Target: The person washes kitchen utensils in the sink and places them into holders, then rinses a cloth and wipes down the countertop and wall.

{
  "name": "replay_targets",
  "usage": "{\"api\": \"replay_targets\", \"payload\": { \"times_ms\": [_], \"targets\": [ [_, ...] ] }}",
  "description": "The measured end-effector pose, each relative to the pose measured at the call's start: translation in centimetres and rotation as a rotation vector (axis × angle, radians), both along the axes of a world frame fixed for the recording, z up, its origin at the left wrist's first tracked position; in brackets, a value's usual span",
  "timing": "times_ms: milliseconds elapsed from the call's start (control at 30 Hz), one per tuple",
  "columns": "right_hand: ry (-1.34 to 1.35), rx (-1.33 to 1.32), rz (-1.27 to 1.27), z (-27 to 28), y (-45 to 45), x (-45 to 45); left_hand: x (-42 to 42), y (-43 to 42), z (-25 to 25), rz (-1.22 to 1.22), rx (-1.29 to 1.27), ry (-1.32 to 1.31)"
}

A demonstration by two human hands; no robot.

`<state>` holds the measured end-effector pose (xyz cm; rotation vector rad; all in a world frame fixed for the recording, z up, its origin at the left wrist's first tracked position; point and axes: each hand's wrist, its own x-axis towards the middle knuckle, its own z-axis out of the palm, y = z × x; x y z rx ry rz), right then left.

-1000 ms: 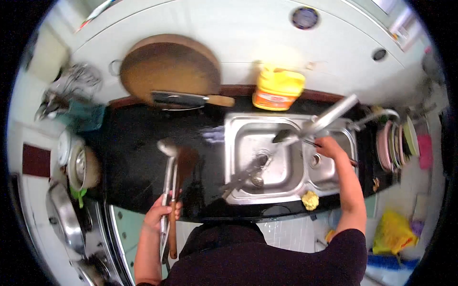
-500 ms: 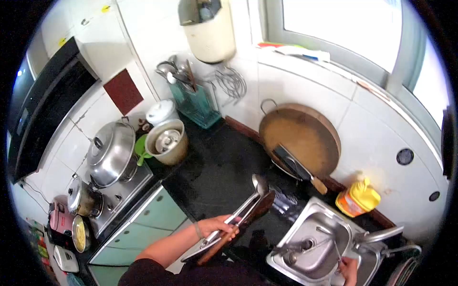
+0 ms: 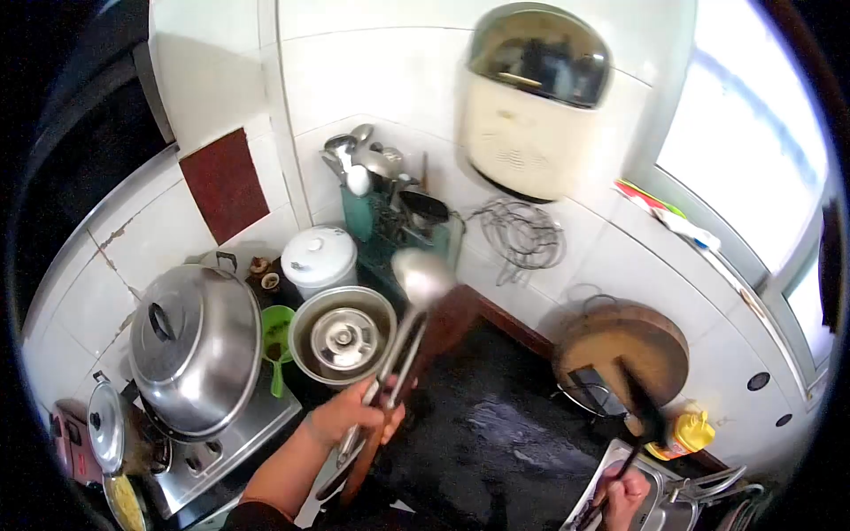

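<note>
My left hand (image 3: 359,416) is closed around a bundle of utensils over the counter. In it are a long metal serving spoon (image 3: 423,276), its bowl blurred and pointing up, and a dark brown wooden spatula (image 3: 450,320). Other thin metal handles lie in the same grip, hard to tell apart. At the lower right, over the sink's edge, my right hand (image 3: 622,496) grips a dark long-handled turner (image 3: 645,405), smeared by motion. Ahead of the left hand, a green glass utensil holder (image 3: 359,212) in the corner has several ladles and spoons standing in it.
A metal pot (image 3: 385,305), a white lidded pot (image 3: 320,257) and a green scoop (image 3: 276,341) stand beside the stove (image 3: 221,469). A large lidded wok (image 3: 190,354) sits on it. A round chopping board (image 3: 664,345) leans on the wall near a yellow bottle (image 3: 692,434) and the sink (image 3: 613,453).
My view has turned left towards the corner. The left hand has carried its utensils towards the holder. My right hand has come up from the sink with the dark turner.
</note>
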<state>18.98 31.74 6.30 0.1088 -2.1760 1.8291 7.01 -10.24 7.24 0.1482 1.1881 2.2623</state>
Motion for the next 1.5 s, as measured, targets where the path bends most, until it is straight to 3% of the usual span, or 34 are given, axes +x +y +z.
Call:
{"api": "replay_targets", "payload": {
  "times_ms": [67, 100, 133, 167, 267, 333, 400, 500, 533, 667, 767, 1033, 1267, 1367, 1500],
  "targets": [
    [0.284, -0.199, -0.03, 3.0, -7.5, -5.1, -2.7, -3.0, 1.2, 0.144, 0.033, 0.069],
    [0.31, 0.006, -0.076, 3.9, -9.3, -7.6, -4.0, -4.2, 0.7, 0.278, -0.015, 0.086],
    [0.32, 0.474, -0.131, 5.4, -10.7, -9.7, -5.5, -4.6, 0.8, 0.374, 0.001, 0.145],
    [0.154, 0.389, -0.111, 7.8, -14.1, -11.6, -6.6, -5.3, 0.6, 0.448, 0.041, 0.179],
    [0.24, 0.14, 0.012, 8.8, -19.8, -17.7, -8.5, -7.2, -0.8, 0.612, 0.124, 0.176],
    [0.301, 0.33, -0.033, 12.1, -24.0, -21.2, -8.6, -8.6, -2.0, 0.748, -0.025, 0.203],
    [0.369, 0.131, -0.065, 14.1, -28.8, -25.5, -8.2, -9.5, -3.8, 0.817, -0.165, 0.171],
    [0.559, 0.092, 0.031, 17.0, -34.6, -32.5, -7.0, -10.4, -4.3, 0.765, -0.233, 0.183],
    [0.587, 0.013, 0.085, 17.8, -37.3, -34.3, -6.8, -10.7, -5.9, 0.739, -0.137, 0.165],
    [0.779, 0.09, 0.04, 18.1, -44.3, -44.9, -5.6, -10.7, -7.0, 0.664, -0.178, 0.097],
    [0.844, 0.392, -0.166, 18.8, -48.1, -49.7, -5.0, -11.4, -6.9, 0.579, -0.28, 0.061],
    [0.666, 0.694, -0.28, 16.9, -51.5, -55.7, -5.8, -12.4, -7.7, 0.547, -0.263, 0.128],
    [0.535, 0.754, -0.355, 15.9, -50.6, -59.0, -6.3, -12.7, -8.4, 0.582, -0.153, 0.049],
    [0.589, 0.767, -0.311, 17.4, -50.1, -58.6, -6.3, -13.1, -8.0, 0.573, -0.201, 0.066],
    [0.695, 0.584, -0.242, 22.4, -46.4, -57.2, -5.9, -13.2, -9.0, 0.602, -0.176, -0.005]
  ]
}}
